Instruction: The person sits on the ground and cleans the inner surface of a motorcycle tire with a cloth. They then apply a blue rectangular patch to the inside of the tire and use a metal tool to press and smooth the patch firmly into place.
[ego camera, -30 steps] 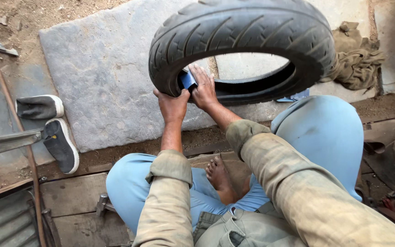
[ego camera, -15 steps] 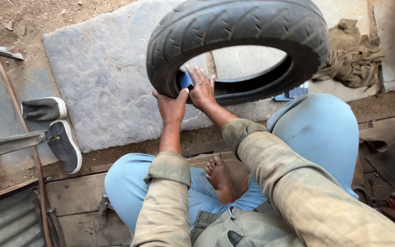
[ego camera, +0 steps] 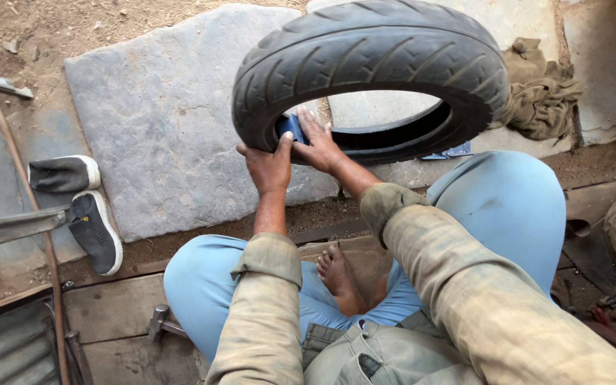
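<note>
1. Black rubber tyre (ego camera: 372, 68) stood upright on the stone slab (ego camera: 158, 128), its long axis running left to right.
2. Left hand (ego camera: 269, 165) gripped its lower rim.
3. Right hand (ego camera: 317, 139) pressed a blue block (ego camera: 290, 127) inside.

Tyre top: the black ribbed rubber tyre (ego camera: 372, 57) runs off the frame at twelve o'clock, crown cut away.
Blue piece: the small blue flat object (ego camera: 291, 127) sits mostly behind the tyre wall and the right hand (ego camera: 316, 141); its kind can't be told.
Left palm: the left hand (ego camera: 269, 165) shows its back only, grip unseen.
Grey shoes: of the pair of grey slip-on shoes (ego camera: 94, 228) at nine o'clock, the upper one is clipped by a metal bar.
</note>
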